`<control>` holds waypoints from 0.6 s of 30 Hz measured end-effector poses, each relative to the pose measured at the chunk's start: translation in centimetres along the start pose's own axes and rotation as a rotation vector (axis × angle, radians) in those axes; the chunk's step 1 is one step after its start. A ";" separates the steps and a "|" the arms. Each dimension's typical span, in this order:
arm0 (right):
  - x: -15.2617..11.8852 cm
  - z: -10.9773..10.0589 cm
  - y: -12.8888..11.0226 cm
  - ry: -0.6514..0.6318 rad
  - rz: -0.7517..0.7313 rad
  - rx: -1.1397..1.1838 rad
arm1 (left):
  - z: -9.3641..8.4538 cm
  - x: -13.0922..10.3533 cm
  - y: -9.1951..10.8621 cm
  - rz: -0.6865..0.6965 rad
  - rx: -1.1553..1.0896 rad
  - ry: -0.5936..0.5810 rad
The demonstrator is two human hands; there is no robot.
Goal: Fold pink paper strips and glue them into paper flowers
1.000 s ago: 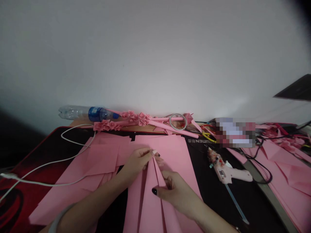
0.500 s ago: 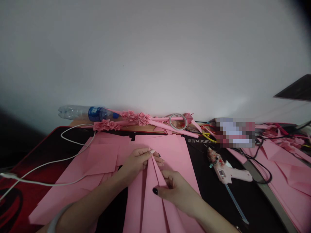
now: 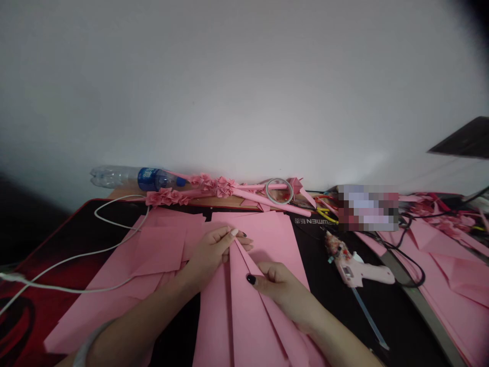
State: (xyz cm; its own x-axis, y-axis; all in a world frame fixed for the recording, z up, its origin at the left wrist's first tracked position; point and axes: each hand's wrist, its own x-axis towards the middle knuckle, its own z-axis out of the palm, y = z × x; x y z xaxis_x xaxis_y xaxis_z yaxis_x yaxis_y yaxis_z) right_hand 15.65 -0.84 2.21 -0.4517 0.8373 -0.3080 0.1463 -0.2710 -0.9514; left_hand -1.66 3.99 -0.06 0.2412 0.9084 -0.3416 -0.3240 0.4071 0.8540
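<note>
The dark mat (image 3: 332,321) spreads under the folded pink sheet (image 3: 248,311) and past its right side; the sheet lies over a stack of pink paper (image 3: 275,229), its long axis running from a narrow far tip back toward the person, widening and slanting rightward. The left hand (image 3: 214,250) is closed in a pinch at that tip; the right hand (image 3: 284,288), nearer the sheet's middle, holds its right edge between thumb and fingers. Beyond the sheet to the left lies a bottle (image 3: 114,177); right of it, well apart, a glue gun (image 3: 367,273); beyond its tip, rightward, upside-down lettering (image 3: 317,222) seems to read NEWMEN; the bottle's blue label (image 3: 146,179) is illegible.
</note>
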 end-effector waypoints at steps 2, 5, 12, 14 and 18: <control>0.0 -0.3 0.2 -0.009 0.018 0.006 | 0.1 -0.1 0.3 0.015 0.094 -0.012; 0.2 -0.8 0.3 0.002 0.009 -0.025 | 0.2 -0.3 0.7 0.067 0.311 -0.038; 0.4 -1.1 0.1 0.050 -0.032 -0.168 | 0.3 -0.5 0.8 0.113 0.365 -0.055; 0.3 -1.2 -0.1 0.059 -0.031 -0.204 | 0.1 -0.4 0.7 0.110 0.329 -0.048; 0.2 -1.5 -0.1 0.066 -0.045 -0.227 | 0.1 -0.2 0.4 0.106 0.282 -0.014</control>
State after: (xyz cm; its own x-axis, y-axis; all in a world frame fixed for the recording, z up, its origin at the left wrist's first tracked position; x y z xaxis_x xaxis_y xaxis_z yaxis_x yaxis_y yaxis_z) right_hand 16.85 0.08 2.28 -0.4053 0.8772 -0.2574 0.3243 -0.1252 -0.9376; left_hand -1.80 3.94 0.43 0.2330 0.9422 -0.2406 -0.0819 0.2655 0.9606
